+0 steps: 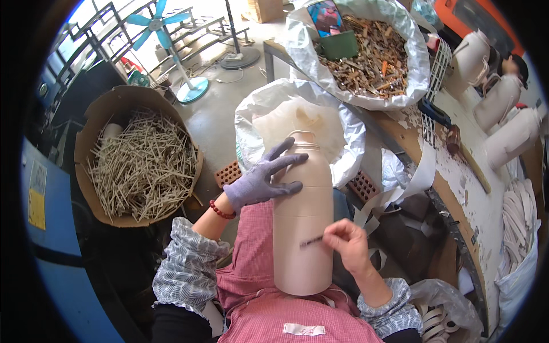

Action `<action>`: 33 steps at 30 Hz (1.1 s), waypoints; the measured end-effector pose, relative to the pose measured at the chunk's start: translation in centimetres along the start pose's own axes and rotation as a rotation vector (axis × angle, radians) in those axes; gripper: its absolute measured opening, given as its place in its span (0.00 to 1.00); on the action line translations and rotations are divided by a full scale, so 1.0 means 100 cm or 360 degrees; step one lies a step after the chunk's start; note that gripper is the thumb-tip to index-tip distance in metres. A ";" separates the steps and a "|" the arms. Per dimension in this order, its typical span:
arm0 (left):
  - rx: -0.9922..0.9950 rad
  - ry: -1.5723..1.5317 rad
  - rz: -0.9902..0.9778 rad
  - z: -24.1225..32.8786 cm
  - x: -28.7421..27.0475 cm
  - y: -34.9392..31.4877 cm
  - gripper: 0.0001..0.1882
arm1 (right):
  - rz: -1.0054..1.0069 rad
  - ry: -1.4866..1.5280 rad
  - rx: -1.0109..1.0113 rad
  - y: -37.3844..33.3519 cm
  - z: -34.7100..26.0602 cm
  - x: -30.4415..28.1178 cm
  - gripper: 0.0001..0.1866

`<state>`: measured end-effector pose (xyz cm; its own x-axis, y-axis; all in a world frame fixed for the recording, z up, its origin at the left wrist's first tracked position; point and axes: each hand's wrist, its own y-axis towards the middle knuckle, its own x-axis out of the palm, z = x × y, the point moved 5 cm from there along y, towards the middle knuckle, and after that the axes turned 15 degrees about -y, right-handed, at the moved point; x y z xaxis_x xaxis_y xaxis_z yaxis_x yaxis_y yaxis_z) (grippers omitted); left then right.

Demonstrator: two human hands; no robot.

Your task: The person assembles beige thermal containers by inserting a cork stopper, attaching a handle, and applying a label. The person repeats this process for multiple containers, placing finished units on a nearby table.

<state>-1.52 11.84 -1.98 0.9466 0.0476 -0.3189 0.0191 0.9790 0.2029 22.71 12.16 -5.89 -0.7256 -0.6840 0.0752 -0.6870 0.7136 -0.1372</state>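
Observation:
A large pale beige plastic bottle [303,228] leans on my lap, its threaded neck away from me. My left hand [257,180], in a grey-purple glove, holds the bottle near its shoulder, fingers spread over the surface and thumb lower down. Between the thumb and fingers of my bare right hand [347,243] is a thin, dark, narrow blade-like tool [311,242]. Its tip lies over the lower front of the bottle; whether it touches cannot be made out. Beyond the neck stands an open white bag [246,123] with pale, translucent scraps inside.
At left, a cardboard drum [86,143] holds many thin beige sticks. A white sack [297,34] of brown scraps is at the far right. Along the right, a worn workbench [452,166] carries a hammer [472,163] and several beige bottles [497,103]. A blue fan [191,90] stands far left.

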 end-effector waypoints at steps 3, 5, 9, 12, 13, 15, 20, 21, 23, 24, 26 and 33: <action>-0.0042 -0.0186 -0.0150 -0.007 0.006 -0.003 0.28 | 0.0268 0.0009 -0.0046 0.023 -0.017 0.002 0.04; -0.0052 -0.0164 -0.0104 -0.008 0.007 0.001 0.21 | 0.0369 0.0022 -0.0127 0.036 -0.023 0.001 0.03; 0.0041 -0.0379 0.0040 -0.017 0.000 0.003 0.14 | 0.0469 0.0056 -0.0089 0.048 -0.018 -0.001 0.03; 0.0000 -0.0811 0.0073 -0.028 0.003 0.005 0.12 | 0.0523 0.0012 -0.0071 0.051 -0.024 0.006 0.04; -0.0003 -0.0789 0.0080 -0.030 0.003 0.007 0.11 | 0.0547 0.0010 -0.0075 0.051 -0.025 0.006 0.04; -0.0010 -0.0746 0.0094 -0.027 0.001 0.008 0.10 | 0.0596 0.0017 -0.0055 0.052 -0.023 0.004 0.04; 0.0051 -0.0451 0.0133 -0.016 0.001 0.013 0.13 | 0.0661 0.0005 -0.0008 0.054 -0.025 0.005 0.03; 0.0045 -0.0447 0.0145 -0.015 0.002 0.014 0.14 | 0.0670 -0.0003 -0.0009 0.055 -0.026 0.006 0.03; 0.0028 -0.0428 0.0168 -0.011 0.003 0.015 0.17 | 0.0682 -0.0009 -0.0011 0.056 -0.025 0.007 0.03; 0.0063 -0.0344 0.0163 -0.009 0.004 0.018 0.20 | 0.0675 -0.0001 0.0001 0.056 -0.024 0.005 0.03; 0.0096 -0.0222 0.0242 -0.007 0.008 0.019 0.21 | 0.0649 0.0019 0.0019 0.057 -0.022 0.002 0.03; 0.0033 0.0046 0.0151 0.013 -0.001 0.042 0.39 | 0.0642 -0.0024 0.0020 0.057 -0.019 -0.006 0.03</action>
<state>-1.10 15.74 0.08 0.9347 0.1457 -0.3241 -0.0630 0.9656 0.2523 19.10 16.91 -4.89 -0.9361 -0.3518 -0.0015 -0.3467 0.9234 -0.1649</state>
